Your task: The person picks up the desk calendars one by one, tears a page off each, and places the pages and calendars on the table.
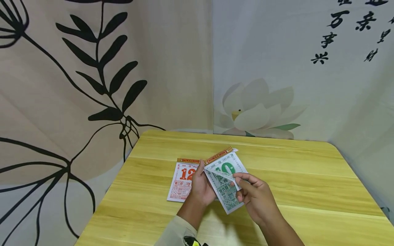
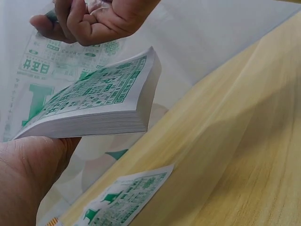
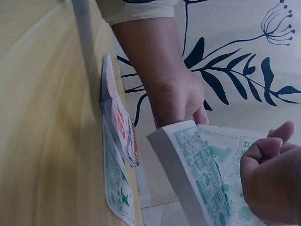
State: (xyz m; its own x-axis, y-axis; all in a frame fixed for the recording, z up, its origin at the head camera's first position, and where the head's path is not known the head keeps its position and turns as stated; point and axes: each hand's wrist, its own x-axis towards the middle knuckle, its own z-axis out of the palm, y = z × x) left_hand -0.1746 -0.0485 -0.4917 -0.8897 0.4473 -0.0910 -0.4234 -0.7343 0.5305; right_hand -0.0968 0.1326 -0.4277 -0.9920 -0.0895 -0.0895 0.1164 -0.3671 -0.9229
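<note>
Green calendar pad: left hand grips its edge, lifting it off the table for steadiness; right hand pinches top sheet, peeling. Red calendar pad lies beside left hand.

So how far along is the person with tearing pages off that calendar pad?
Done: one loose green sheet already lies on the table, beside the red-numbered pad. In hand: the left hand holds the green pad up, and the right hand pinches its top sheet, lifted but apparently not yet off. Left: the pad looks thick, many pages remain.
</note>
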